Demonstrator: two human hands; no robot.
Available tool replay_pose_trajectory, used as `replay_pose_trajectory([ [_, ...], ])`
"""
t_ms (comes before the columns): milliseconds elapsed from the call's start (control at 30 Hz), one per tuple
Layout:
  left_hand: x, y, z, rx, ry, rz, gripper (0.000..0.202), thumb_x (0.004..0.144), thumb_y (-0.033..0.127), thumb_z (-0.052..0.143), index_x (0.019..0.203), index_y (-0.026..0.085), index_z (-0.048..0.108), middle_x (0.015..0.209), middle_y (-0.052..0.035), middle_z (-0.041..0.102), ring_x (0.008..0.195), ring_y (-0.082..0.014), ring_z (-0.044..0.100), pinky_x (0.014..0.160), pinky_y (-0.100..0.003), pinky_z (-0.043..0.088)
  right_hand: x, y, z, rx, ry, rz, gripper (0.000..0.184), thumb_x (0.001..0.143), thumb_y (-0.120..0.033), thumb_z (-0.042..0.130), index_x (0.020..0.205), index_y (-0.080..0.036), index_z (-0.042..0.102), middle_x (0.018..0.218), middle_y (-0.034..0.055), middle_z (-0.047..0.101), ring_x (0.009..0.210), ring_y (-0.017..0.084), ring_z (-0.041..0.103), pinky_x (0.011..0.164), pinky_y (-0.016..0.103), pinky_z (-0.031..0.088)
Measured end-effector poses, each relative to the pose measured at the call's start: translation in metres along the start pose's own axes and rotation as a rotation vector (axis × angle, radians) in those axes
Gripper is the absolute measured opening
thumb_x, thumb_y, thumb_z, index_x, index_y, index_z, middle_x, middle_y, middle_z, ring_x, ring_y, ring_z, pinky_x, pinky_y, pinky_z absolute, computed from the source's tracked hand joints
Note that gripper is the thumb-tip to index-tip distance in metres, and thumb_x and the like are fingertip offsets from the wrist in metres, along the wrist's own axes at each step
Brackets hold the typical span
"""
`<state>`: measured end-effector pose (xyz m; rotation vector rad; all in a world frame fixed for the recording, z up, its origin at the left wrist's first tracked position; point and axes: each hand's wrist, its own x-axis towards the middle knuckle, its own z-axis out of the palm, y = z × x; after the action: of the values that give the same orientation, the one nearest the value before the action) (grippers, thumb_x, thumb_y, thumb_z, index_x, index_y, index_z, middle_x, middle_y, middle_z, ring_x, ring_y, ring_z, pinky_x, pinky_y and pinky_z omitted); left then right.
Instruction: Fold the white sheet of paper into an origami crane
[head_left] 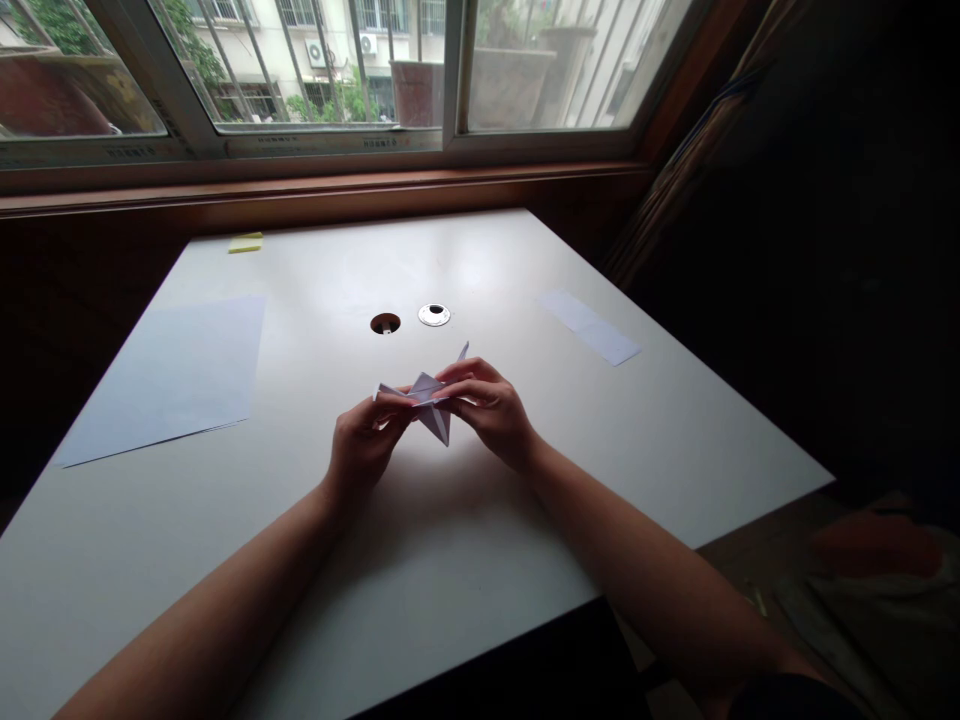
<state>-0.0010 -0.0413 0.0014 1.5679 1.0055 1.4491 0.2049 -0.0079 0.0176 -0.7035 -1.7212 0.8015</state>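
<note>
A folded paper crane (435, 415), pale white-lilac with pointed ends, is held up above the middle of the table. My left hand (367, 435) pinches its left side between thumb and fingers, near a bent narrow tip. On the other side, my right hand (491, 405) grips the paper with its fingers pressed together, and a thin point sticks up behind those fingers. Between the hands one peak points upward and another flap points down. The fingers cover part of the folds.
The white table (465, 560) carries large paper sheets (172, 370) at left, a creased paper strip (590, 326) at right and yellow sticky notes (245, 243) at the back. Beyond the hands are a round cable hole (385, 324) and its loose metal cover (434, 315). A window (315, 70) stands behind.
</note>
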Motion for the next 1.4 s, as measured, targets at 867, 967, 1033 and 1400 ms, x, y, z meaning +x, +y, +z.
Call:
replay_pose_trajectory([
  [867, 0.0026, 0.0029, 0.0016, 0.275, -0.030, 0.270, 0.011, 0.086, 0.019, 0.072, 0.096, 0.022, 0.070, 0.111, -0.0100, 0.073, 0.103, -0.0231, 0.071, 0.087, -0.037, 0.057, -0.0029, 0.0020, 0.0052, 0.036, -0.021, 0.115, 0.040, 0.086, -0.029, 0.074, 0.123, -0.027, 0.062, 0.098, 0.0029, 0.065, 0.091, 0.017, 0.065, 0.087, 0.037, 0.057],
  [967, 0.0033, 0.0052, 0.0019, 0.273, -0.044, 0.276, 0.010, 0.086, 0.019, 0.072, 0.095, 0.022, 0.069, 0.108, -0.0092, 0.072, 0.100, -0.0217, 0.070, 0.085, -0.036, 0.058, -0.0031, 0.0005, 0.0057, 0.011, -0.016, 0.110, 0.037, 0.086, -0.027, 0.074, 0.122, -0.027, 0.063, 0.097, 0.0027, 0.065, 0.091, 0.017, 0.064, 0.088, 0.037, 0.056],
  [1033, 0.0027, 0.0065, 0.0021, 0.272, -0.046, 0.259, 0.008, 0.086, 0.021, 0.071, 0.093, 0.022, 0.067, 0.108, -0.0093, 0.072, 0.098, -0.0212, 0.070, 0.083, -0.035, 0.058, -0.0029, -0.0006, 0.0061, 0.004, -0.015, 0.096, 0.037, 0.086, -0.026, 0.074, 0.121, -0.027, 0.063, 0.096, 0.0024, 0.065, 0.089, 0.016, 0.064, 0.087, 0.036, 0.056],
  [1400, 0.0001, 0.0035, 0.0053, 0.153, 0.052, 0.158, 0.010, 0.085, 0.024, 0.073, 0.086, 0.020, 0.063, 0.102, -0.0090, 0.073, 0.099, -0.0227, 0.070, 0.089, -0.040, 0.057, -0.0038, -0.0004, 0.0107, 0.058, -0.009, 0.131, 0.038, 0.085, -0.028, 0.075, 0.121, -0.027, 0.064, 0.094, 0.0020, 0.066, 0.087, 0.016, 0.065, 0.088, 0.036, 0.057],
])
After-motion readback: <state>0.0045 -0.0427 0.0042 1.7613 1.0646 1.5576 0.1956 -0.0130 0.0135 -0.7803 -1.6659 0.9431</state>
